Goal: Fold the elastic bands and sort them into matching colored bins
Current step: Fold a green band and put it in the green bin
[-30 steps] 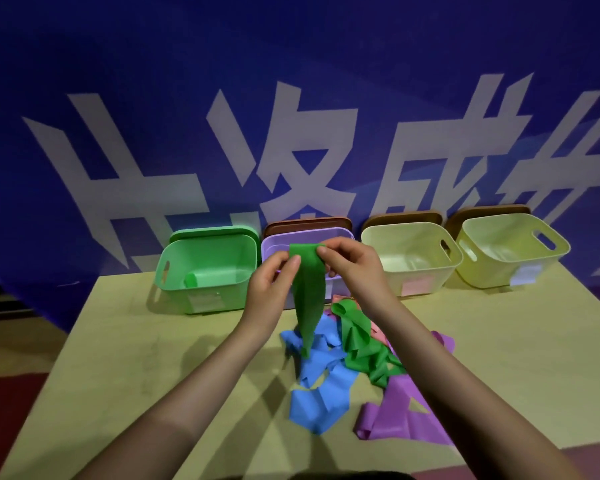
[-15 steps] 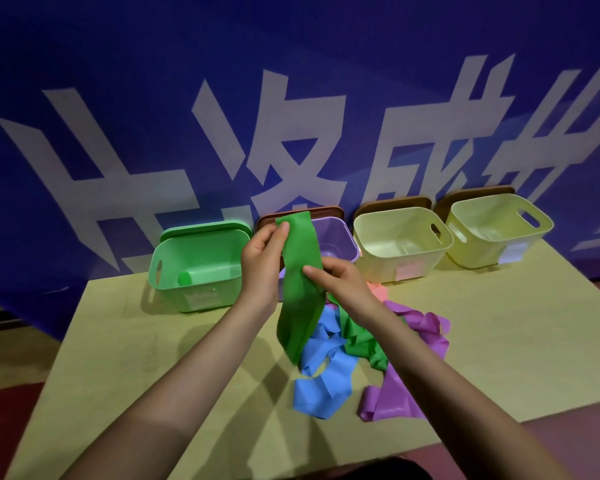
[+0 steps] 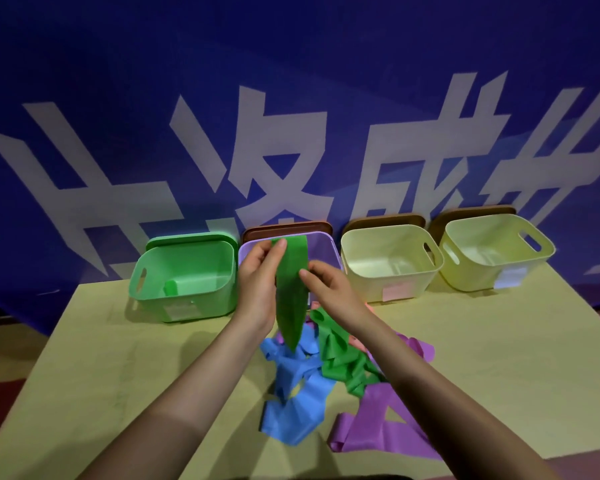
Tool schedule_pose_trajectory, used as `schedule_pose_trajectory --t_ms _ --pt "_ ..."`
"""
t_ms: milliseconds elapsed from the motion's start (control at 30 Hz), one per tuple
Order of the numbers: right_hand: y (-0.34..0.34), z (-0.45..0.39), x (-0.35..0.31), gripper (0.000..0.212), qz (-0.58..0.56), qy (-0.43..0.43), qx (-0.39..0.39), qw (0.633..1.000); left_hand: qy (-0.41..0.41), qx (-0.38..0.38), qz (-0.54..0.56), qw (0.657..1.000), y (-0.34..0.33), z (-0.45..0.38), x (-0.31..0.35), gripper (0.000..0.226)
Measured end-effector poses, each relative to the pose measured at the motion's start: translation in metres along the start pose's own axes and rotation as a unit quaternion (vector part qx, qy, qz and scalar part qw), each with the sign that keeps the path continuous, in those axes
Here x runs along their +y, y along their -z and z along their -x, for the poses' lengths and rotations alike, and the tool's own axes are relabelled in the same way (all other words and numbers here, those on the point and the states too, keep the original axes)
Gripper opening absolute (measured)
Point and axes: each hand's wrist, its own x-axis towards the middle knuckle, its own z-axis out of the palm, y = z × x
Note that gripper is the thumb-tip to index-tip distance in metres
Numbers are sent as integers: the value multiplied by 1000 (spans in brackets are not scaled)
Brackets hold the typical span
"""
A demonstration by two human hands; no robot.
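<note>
Left hand [image 3: 257,271] pinches top fold of green elastic band [image 3: 290,292], held above worktop [image 3: 101,358] near purple bin. Right hand [image 3: 326,285] pinches its edge lower down. Advice: align edges, fold once more, drop into green bin [image 3: 184,271], far left.

Purple bin [image 3: 329,245]: mostly covered by the hands and the green band [image 3: 290,292]; contents not visible.
Pink band [image 3: 355,341]: only slivers showed beneath the pile.
Bin labels [image 3: 394,292]: too blurred to read.
Banner [image 3: 291,98]: white characters cut by both side edges.
Forearms: cropped at the bottom edge.
</note>
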Motion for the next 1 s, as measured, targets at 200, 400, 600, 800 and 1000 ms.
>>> schedule_pose_trajectory --t_ms 200,400,600,800,1000 --pt "45 -4 1 14 42 5 -1 999 0 0 6 1000 -46 -2 -20 7" --pt "87 -6 11 46 53 32 13 998 -24 18 -1 1000 -86 -5 -37 7" --pt "134 -5 21 42 44 39 8 998 -15 43 6 999 -117 -6 -63 9" --pt "172 4 33 37 3 18 -32 999 148 9 88 985 -156 13 -89 32" --pt "205 16 48 27 -50 -41 -74 995 181 -29 119 976 -181 26 -112 32"
